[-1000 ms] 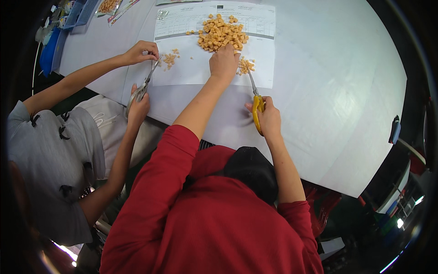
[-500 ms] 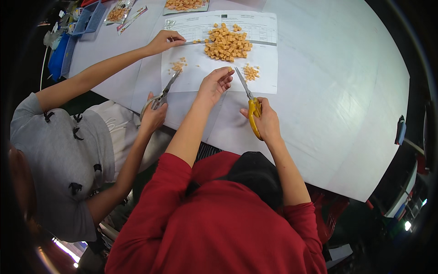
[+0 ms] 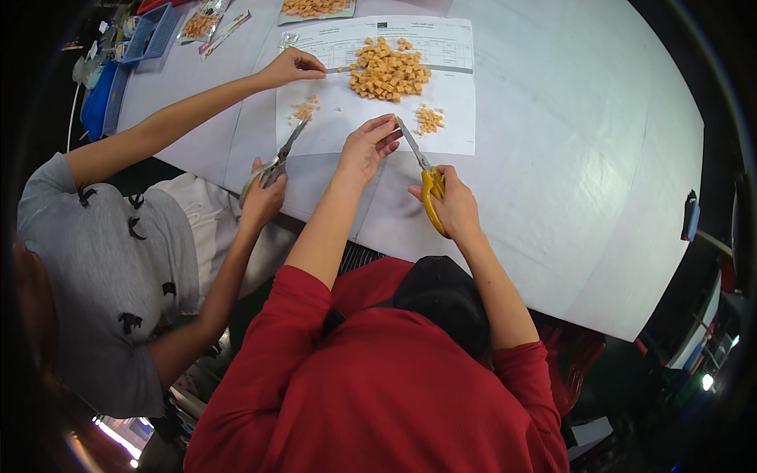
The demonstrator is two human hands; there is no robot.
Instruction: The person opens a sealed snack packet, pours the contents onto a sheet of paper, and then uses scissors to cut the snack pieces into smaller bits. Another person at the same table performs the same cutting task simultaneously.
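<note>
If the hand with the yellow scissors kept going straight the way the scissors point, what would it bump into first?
Probably the left hand. The right hand holds yellow-handled scissors whose blade tips sit right at that hand's fingers. Past them lies the white paper sheet, with the pile of orange cubes farther up. Depth is hard to judge.

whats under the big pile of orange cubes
The pile of orange cubes lies on a printed paper sheet on the white table. The print beneath the pile is covered.
</note>
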